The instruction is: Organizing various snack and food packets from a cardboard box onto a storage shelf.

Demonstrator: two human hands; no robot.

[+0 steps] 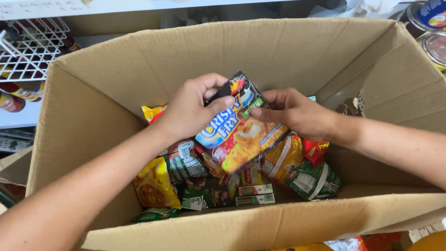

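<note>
Both my hands reach into a large open cardboard box [93,116]. My left hand [190,109] grips the upper left of a flat blue, orange and black food packet [237,132], thumb across its front. My right hand [297,114] pinches the same packet at its upper right edge. The packet hangs tilted above a heap of goods on the box floor: a yellow sachet [155,183], green packets [311,181], small green and red cartons [254,195] and a foil-wrapped pack [186,162].
A white wire basket [32,46] hangs at the upper left above bottles with red labels [11,100] on a shelf. Jars or cans [432,28] stand at the upper right. Orange wrappers [381,241] lie below the box's near wall.
</note>
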